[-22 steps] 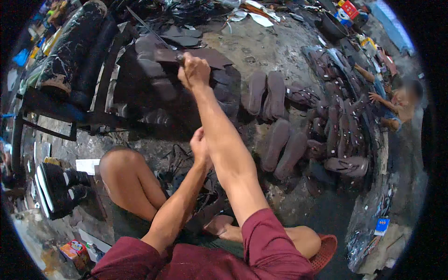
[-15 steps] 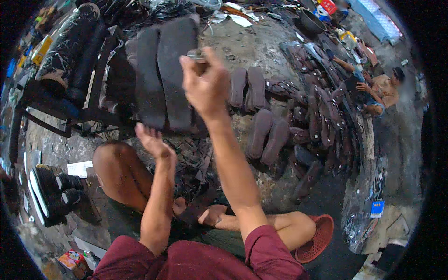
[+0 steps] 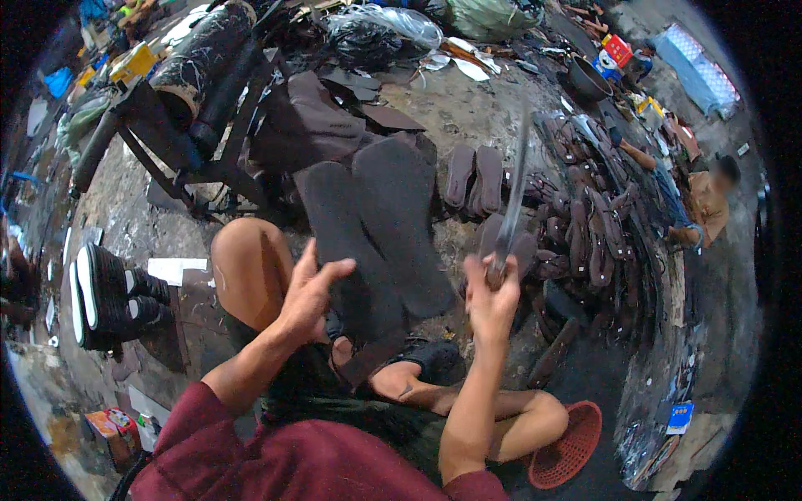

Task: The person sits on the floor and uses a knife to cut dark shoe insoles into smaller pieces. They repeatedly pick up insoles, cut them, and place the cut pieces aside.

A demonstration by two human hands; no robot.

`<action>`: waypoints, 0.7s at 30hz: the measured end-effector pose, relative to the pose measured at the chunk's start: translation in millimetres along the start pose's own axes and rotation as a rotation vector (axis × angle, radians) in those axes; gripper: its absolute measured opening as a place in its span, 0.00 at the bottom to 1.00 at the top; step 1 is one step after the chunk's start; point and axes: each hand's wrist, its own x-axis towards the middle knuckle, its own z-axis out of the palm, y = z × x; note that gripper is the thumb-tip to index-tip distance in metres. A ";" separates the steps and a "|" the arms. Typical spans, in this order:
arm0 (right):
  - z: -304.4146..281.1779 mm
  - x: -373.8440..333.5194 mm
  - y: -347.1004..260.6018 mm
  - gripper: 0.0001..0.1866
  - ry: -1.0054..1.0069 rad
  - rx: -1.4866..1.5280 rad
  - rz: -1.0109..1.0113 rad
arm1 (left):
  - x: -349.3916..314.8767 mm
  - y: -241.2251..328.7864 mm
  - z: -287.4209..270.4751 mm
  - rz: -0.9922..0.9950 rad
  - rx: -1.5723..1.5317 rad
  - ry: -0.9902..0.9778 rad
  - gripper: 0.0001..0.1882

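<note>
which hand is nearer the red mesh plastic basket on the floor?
Right. The right hand, gripping a long knife, is raised above the red mesh plastic basket; the left hand holds dark rubber sole sheets farther left.

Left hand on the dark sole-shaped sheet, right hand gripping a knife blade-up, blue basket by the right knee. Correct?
Not quite: the basket is red, not blue, as the head view shows. The left hand is on the dark sole sheet and the right hand grips the knife blade-up.
</note>
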 end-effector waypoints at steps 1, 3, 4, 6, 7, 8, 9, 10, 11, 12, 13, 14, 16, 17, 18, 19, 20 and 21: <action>-4.8 -21.7 14.1 0.16 0.057 -0.063 -0.063 | -3.6 -0.5 -3.6 -0.006 -0.049 0.097 0.29; -17.3 -67.3 19.4 0.20 -0.072 -0.092 -0.030 | -1.4 -8.1 -20.9 0.018 -0.195 0.153 0.27; -24.2 -89.7 23.0 0.22 -0.141 -0.073 0.016 | -1.0 -7.5 -20.4 -0.003 -0.134 0.212 0.27; -39.3 -133.3 28.6 0.22 -0.259 -0.128 -0.095 | -1.3 0.9 -18.5 -0.005 -0.052 0.263 0.28; -46.4 -149.8 34.3 0.21 -0.289 -0.281 -0.297 | -2.8 2.8 -16.7 0.008 -0.033 0.261 0.28; -53.8 -161.7 34.5 0.22 -0.362 -0.262 -0.236 | -4.6 2.2 -16.8 0.013 -0.012 0.264 0.29; -60.6 -171.4 32.9 0.23 -0.435 -0.240 -0.179 | -6.7 5.9 -18.0 -0.025 -0.031 0.256 0.30; -67.9 -182.0 36.4 0.23 -0.448 -0.294 -0.188 | -7.6 8.6 -19.3 -0.069 -0.056 0.243 0.31; -74.5 -191.8 40.2 0.23 -0.462 -0.346 -0.198 | -8.2 10.8 -20.5 -0.114 -0.081 0.230 0.31; -81.9 -194.5 36.7 0.22 -0.474 -0.376 -0.190 | -9.6 13.5 -21.5 -0.126 -0.080 0.240 0.32; -85.1 -194.3 35.4 0.21 -0.485 -0.392 -0.169 | -10.5 15.9 -22.2 -0.139 -0.079 0.249 0.33; -86.8 -194.2 33.9 0.20 -0.493 -0.405 -0.139 | -12.1 16.3 -23.9 -0.153 -0.077 0.258 0.33; -89.5 -197.9 31.9 0.18 -0.491 -0.426 -0.074 | -14.5 13.2 -25.0 -0.129 -0.079 0.255 0.34; -87.5 -201.1 33.4 0.17 -0.484 -0.423 -0.042 | -16.1 11.7 -26.1 -0.117 -0.079 0.255 0.34; -85.5 -203.8 34.6 0.16 -0.481 -0.421 -0.019 | -17.9 11.9 -24.8 -0.119 -0.073 0.255 0.34; -80.9 -207.0 37.6 0.15 -0.474 -0.426 -0.010 | -20.3 13.3 -23.4 -0.120 -0.067 0.256 0.34; -72.0 -210.6 42.2 0.14 -0.460 -0.429 -0.007 | -22.7 14.9 -22.2 -0.121 -0.060 0.257 0.35; -64.3 -209.3 45.2 0.15 -0.447 -0.453 -0.029 | -24.2 14.4 -20.1 -0.131 -0.046 0.254 0.34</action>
